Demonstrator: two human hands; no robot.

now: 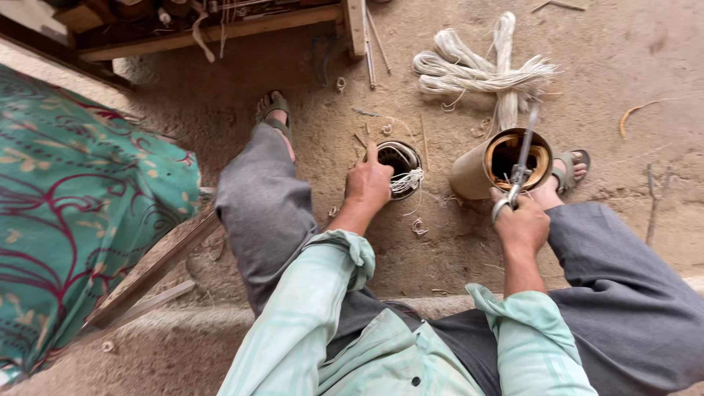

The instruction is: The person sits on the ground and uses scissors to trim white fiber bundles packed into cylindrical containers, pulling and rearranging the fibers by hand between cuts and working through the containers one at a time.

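Note:
My left hand (369,183) grips a small bunch of white thread ends (407,180) at the mouth of a small dark tin (400,157) standing on the dirt floor between my feet. My right hand (521,224) is closed on the handles of metal scissors (522,165), whose blades point up over the open end of a tan cylinder (490,163) that lies tilted beside my right foot. The inside of the cylinder is dark and rusty brown.
A skein of white yarn (480,70) lies on the ground beyond the cylinder. A cot with green patterned fabric (81,198) stands at my left, a wooden frame (220,29) at the top. Thin sticks and thread scraps litter the floor.

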